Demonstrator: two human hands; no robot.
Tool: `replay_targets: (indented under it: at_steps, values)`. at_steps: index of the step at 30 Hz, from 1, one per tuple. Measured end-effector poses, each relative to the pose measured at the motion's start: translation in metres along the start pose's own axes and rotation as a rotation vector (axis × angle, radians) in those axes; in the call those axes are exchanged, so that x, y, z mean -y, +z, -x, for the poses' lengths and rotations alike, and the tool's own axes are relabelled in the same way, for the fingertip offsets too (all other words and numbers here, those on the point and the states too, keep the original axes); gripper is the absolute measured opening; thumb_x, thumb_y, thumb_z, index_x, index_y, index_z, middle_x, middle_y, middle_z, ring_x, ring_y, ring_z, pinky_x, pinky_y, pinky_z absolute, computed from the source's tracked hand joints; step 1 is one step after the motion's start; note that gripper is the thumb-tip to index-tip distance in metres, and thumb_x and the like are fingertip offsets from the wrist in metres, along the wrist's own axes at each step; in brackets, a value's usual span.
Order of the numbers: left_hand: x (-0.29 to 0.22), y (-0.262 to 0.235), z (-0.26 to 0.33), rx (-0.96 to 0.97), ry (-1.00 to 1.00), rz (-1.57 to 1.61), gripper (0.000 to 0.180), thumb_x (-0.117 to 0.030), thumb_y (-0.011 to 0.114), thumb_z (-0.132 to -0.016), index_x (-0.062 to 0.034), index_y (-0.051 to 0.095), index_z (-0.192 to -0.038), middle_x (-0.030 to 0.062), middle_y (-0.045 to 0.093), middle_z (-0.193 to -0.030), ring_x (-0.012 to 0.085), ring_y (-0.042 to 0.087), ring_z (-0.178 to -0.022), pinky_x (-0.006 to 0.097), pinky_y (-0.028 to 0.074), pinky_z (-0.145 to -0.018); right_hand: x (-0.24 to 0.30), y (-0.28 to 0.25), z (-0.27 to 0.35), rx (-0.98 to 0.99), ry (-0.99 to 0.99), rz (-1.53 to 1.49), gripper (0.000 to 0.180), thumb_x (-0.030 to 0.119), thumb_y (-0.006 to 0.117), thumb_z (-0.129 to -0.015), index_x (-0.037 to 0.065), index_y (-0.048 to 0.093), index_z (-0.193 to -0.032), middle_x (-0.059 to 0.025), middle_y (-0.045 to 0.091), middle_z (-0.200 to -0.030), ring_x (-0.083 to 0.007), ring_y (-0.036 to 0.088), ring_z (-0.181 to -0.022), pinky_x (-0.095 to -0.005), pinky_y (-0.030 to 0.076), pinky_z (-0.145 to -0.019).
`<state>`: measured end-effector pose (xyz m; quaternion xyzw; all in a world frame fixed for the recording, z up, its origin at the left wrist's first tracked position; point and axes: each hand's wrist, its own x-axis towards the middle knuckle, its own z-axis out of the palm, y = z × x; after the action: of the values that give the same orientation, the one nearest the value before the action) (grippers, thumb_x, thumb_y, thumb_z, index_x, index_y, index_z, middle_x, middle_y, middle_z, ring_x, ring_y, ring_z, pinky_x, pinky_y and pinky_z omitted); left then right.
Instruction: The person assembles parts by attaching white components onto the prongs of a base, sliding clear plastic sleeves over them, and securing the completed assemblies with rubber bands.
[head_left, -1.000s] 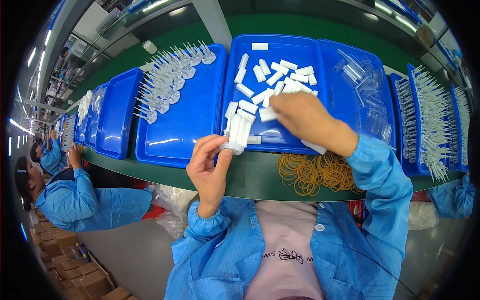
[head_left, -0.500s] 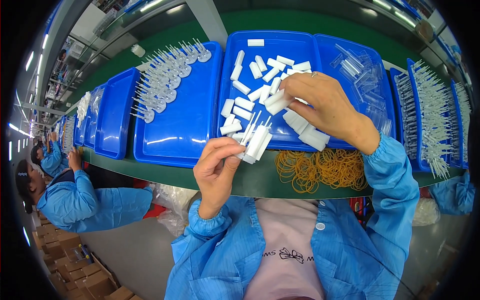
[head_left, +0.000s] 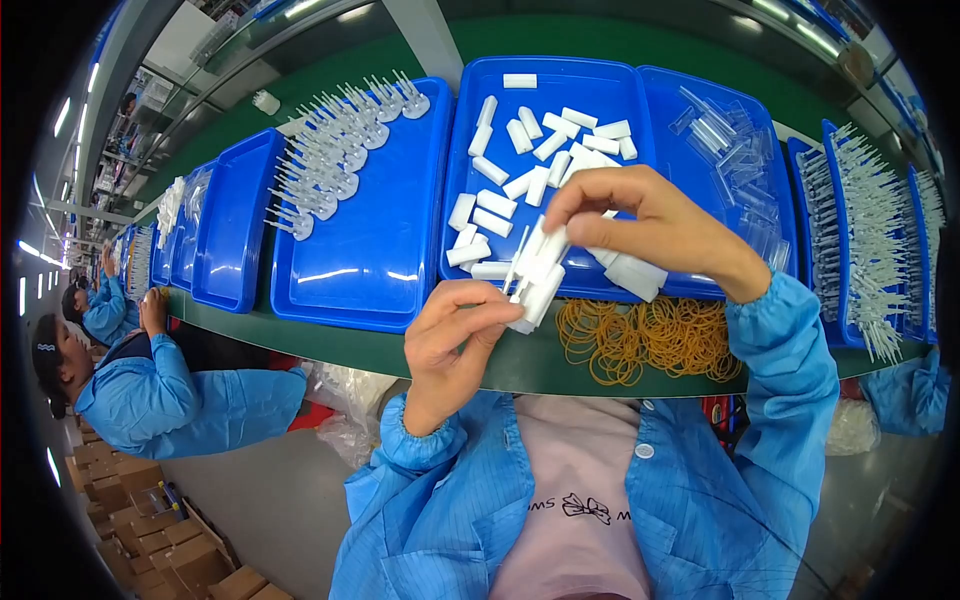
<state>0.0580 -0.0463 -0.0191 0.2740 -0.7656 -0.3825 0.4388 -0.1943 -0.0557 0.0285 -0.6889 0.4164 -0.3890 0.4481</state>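
Note:
My left hand (head_left: 455,345) pinches the lower end of a pronged plastic holder (head_left: 517,270), whose thin pins point up and away from me. White foam-like blocks (head_left: 545,285) sit on several of its pins. From the right, my right hand (head_left: 645,225) has thumb and fingers closed on another white block (head_left: 547,243) at the pin tips. How far this block is on a pin I cannot tell. Beneath my hands, a blue tray (head_left: 455,150) carries many loose white blocks (head_left: 495,203), with a cluster of them partly hidden by my right hand.
To the left, a blue tray (head_left: 385,220) holds rows of bare pronged holders (head_left: 325,165). Clear plastic pieces (head_left: 735,165) lie in the right tray. Yellow rubber bands (head_left: 655,340) are heaped at the table's near edge. Packed pronged parts (head_left: 860,230) stand far right. A co-worker (head_left: 150,390) sits left.
My right hand has brought the white block down to the pronged holder. My left hand has shifted slightly right with the holder.

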Motion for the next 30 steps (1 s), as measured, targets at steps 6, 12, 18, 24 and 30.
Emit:
replay_targets:
  at_steps: [6, 12, 18, 24, 30]
  values:
    - [0.008, 0.005, -0.002, 0.025, 0.123, -0.031, 0.028, 0.007, 0.069, -0.074, -0.005, 0.072, -0.098, 0.0116, 0.059, -0.109, 0.0189, 0.059, -0.09, 0.03, 0.05, -0.078, 0.0, 0.007, 0.0, 0.047, 0.11, -0.215, 0.015, 0.013, 0.065, -0.086, 0.002, 0.066, -0.097, -0.0039, 0.065, -0.091, -0.01, 0.06, -0.088, -0.0265, 0.046, -0.083]
    - [-0.001, 0.013, -0.005, -0.103, -0.023, 0.105, 0.042, -0.002, 0.073, -0.077, 0.0004, 0.061, -0.117, 0.0162, 0.055, -0.119, 0.0205, 0.062, -0.093, 0.03, 0.052, -0.08, 0.006, 0.023, 0.006, 0.139, 0.11, -0.13, 0.018, 0.015, 0.069, -0.085, 0.003, 0.067, -0.098, -0.0044, 0.066, -0.092, -0.0127, 0.06, -0.09, -0.027, 0.044, -0.085]
    - [0.007, 0.007, 0.001, -0.009, -0.249, 0.174, 0.022, 0.001, 0.069, -0.081, 0.0004, 0.068, -0.103, 0.0108, 0.065, -0.101, 0.0163, 0.065, -0.088, 0.027, 0.054, -0.076, 0.005, 0.02, -0.005, 0.117, 0.115, 0.048, 0.019, 0.018, 0.069, -0.084, 0.005, 0.067, -0.098, -0.0042, 0.066, -0.095, -0.0154, 0.059, -0.089, -0.0314, 0.045, -0.084]
    - [0.014, -0.018, 0.003, -0.238, -0.248, 0.136, 0.022, 0.004, 0.067, -0.084, 0.0032, 0.065, -0.105, 0.0092, 0.059, -0.106, 0.0138, 0.061, -0.093, 0.023, 0.05, -0.081, -0.038, 0.021, -0.044, -0.12, -0.1, 0.445, 0.017, 0.014, 0.068, -0.081, 0.005, 0.066, -0.095, -0.0073, 0.065, -0.091, -0.0201, 0.06, -0.087, -0.0337, 0.046, -0.078]
    - [0.022, -0.032, 0.01, -0.315, -0.218, 0.083, 0.022, 0.002, 0.068, -0.083, 0.0031, 0.066, -0.105, 0.0086, 0.06, -0.103, 0.0134, 0.059, -0.091, 0.024, 0.048, -0.081, -0.094, 0.069, -0.066, -0.047, -0.292, 1.17, 0.013, 0.011, 0.059, -0.08, 0.006, 0.061, -0.093, -0.0082, 0.061, -0.084, -0.0254, 0.061, -0.084, -0.0395, 0.045, -0.073]
